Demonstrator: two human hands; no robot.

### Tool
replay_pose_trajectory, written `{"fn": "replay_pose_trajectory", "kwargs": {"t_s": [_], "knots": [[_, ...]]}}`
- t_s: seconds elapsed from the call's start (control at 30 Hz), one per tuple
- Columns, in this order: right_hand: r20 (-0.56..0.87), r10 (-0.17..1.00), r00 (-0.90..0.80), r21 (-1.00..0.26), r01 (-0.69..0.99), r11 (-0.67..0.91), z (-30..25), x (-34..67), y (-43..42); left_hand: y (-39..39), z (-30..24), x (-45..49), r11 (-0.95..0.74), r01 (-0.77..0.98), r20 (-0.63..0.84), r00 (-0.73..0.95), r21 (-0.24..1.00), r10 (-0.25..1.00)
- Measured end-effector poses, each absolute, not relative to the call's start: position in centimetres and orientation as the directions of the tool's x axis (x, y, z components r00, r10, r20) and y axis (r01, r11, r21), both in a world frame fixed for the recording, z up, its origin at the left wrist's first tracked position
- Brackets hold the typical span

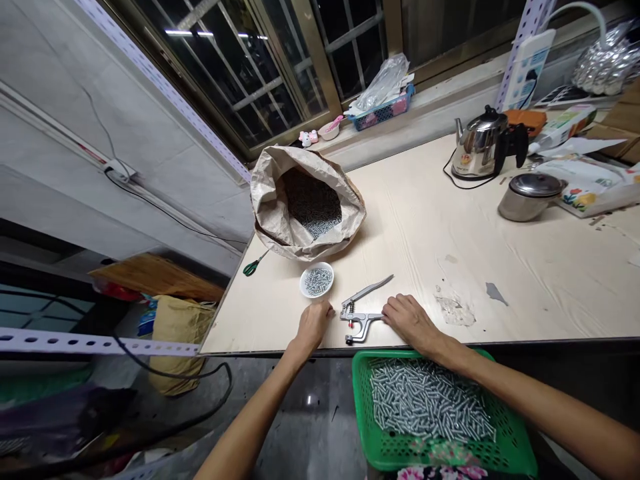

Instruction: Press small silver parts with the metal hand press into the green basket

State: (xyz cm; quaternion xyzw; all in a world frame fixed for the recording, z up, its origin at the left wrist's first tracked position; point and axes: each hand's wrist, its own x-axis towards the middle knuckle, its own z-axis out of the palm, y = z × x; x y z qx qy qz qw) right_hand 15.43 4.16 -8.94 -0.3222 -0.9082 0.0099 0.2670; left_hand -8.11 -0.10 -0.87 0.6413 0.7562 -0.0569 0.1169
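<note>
Silver snap-fastener pliers (364, 319) lie on the table, their handles apart and a small spring showing near the jaw end. My right hand (409, 321) is closed around the end of the lower handle. To the left of the jaw, my left hand (315, 325) is closed, thumb and fingertips together; whatever it may pinch is too small to make out. Just beyond the left hand sits a white bowl (305, 288) of small metal pieces. A green basket (364, 433), below my right forearm, holds many short silver pieces that look like springs or screws.
A large paper sack (273, 220) with metal pieces inside stands open behind the bowl. Green-handled scissors (251, 267) lie at the table's left edge. Farther right are a steel kettle (477, 147) with a cord and a lidded metal pot (525, 200). The table's front edge runs above the basket.
</note>
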Motion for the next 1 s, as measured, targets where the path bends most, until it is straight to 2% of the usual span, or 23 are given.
{"fn": "replay_pose_trajectory", "kwargs": {"t_s": [0.17,0.3,0.47,0.8,0.9,0.93,1.0], "knots": [[0.486,0.582,-0.652,-0.186,0.573,0.798,-8.9,15.5,4.2,-1.4,-2.9,-8.9,0.139,0.981,-0.197,-0.112,0.133,0.974],[0.478,0.588,-0.653,-0.191,0.576,0.795,-9.0,15.5,4.2,-2.2,-3.8,-8.8,0.129,0.989,-0.12,-0.119,0.074,0.986],[0.46,0.588,-0.665,-0.206,0.564,0.8,-9.1,15.5,4.2,-3.5,-4.2,-7.8,0.256,0.967,-0.004,-0.256,0.012,0.967],[0.436,0.595,-0.675,-0.197,0.574,0.795,-8.5,15.7,4.1,-4.9,-5.3,-8.3,0.248,0.968,-0.052,-0.249,-0.023,0.967],[0.462,0.577,-0.674,-0.182,0.565,0.805,-8.5,15.7,4.1,-4.8,-5.0,-8.4,0.258,0.962,-0.026,-0.257,0.087,0.966],[0.476,0.561,-0.677,-0.169,0.556,0.814,-8.5,15.8,4.1,-4.7,-4.9,-8.3,0.273,0.947,-0.021,-0.274,0.168,0.962],[0.505,0.523,-0.687,-0.136,0.535,0.834,-8.3,15.8,4.1,-4.4,-4.5,-8.0,0.349,0.844,-0.066,-0.354,0.407,0.933]]}}
